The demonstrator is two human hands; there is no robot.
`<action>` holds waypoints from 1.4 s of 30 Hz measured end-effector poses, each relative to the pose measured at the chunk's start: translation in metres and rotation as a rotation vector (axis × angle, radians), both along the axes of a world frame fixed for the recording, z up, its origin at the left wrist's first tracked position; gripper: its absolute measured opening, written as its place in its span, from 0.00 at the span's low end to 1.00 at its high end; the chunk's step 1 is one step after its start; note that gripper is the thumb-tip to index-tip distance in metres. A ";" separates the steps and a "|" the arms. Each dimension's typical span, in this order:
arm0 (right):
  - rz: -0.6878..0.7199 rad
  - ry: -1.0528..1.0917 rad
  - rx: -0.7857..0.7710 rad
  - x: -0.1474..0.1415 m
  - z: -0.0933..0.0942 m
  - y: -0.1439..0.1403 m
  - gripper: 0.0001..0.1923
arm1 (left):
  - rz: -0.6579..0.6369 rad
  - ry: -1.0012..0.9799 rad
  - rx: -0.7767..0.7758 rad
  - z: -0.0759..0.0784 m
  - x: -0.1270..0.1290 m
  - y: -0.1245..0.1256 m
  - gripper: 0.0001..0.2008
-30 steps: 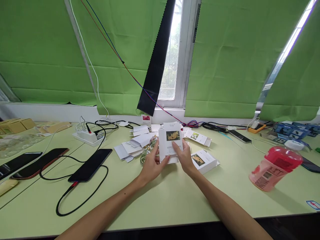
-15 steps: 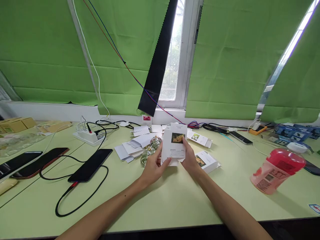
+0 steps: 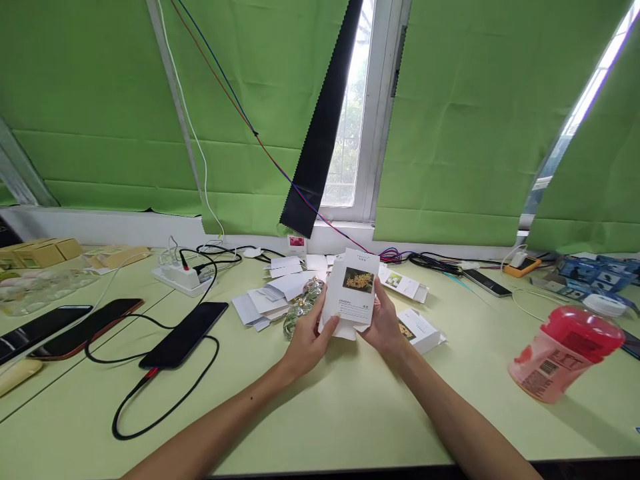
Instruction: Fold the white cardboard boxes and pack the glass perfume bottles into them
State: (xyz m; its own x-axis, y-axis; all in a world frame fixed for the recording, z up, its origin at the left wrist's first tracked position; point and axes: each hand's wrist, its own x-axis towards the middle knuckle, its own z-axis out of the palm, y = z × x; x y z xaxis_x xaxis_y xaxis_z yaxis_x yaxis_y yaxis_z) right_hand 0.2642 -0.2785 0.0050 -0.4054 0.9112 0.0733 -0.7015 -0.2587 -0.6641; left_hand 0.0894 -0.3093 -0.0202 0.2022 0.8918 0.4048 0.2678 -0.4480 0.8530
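Between both hands I hold a white cardboard box point(image 3: 353, 303) with a picture of yellow flowers, tilted, its lower flap sticking out. My left hand point(image 3: 311, 337) grips its lower left side, thumb on the front. My right hand point(image 3: 384, 321) closes round the right edge, with some fingers hidden behind. Left of the box lie several round glass bottles point(image 3: 294, 319), partly covered by my left hand. A similar flower-printed box point(image 3: 421, 332) rests on the table just right of my right hand. Folded white cartons point(image 3: 260, 303) are piled behind on the left.
Another printed carton point(image 3: 404, 285) lies at the back. A black phone point(image 3: 184, 335) with a looped cable is on the left, near a power strip point(image 3: 181, 277). At right stands a pink jar with a red lid point(image 3: 565, 353). Cables run along the wall.
The box in my hands has tilted a little to the right, and my right fingers have moved off its front to the edge. The whole view has shifted slightly.
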 end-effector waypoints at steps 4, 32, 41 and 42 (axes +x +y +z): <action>0.023 -0.050 0.020 0.000 0.000 -0.002 0.31 | -0.029 -0.040 0.008 0.000 0.001 -0.001 0.43; 0.047 -0.101 0.006 -0.003 -0.013 0.001 0.31 | -0.152 -0.044 0.015 -0.001 0.002 -0.008 0.39; 0.000 -0.103 -0.043 -0.001 -0.008 0.002 0.30 | -0.067 -0.003 0.138 -0.008 -0.001 -0.008 0.26; 0.006 -0.113 -0.033 0.000 -0.007 0.001 0.31 | -0.059 -0.007 0.157 -0.009 -0.001 -0.007 0.24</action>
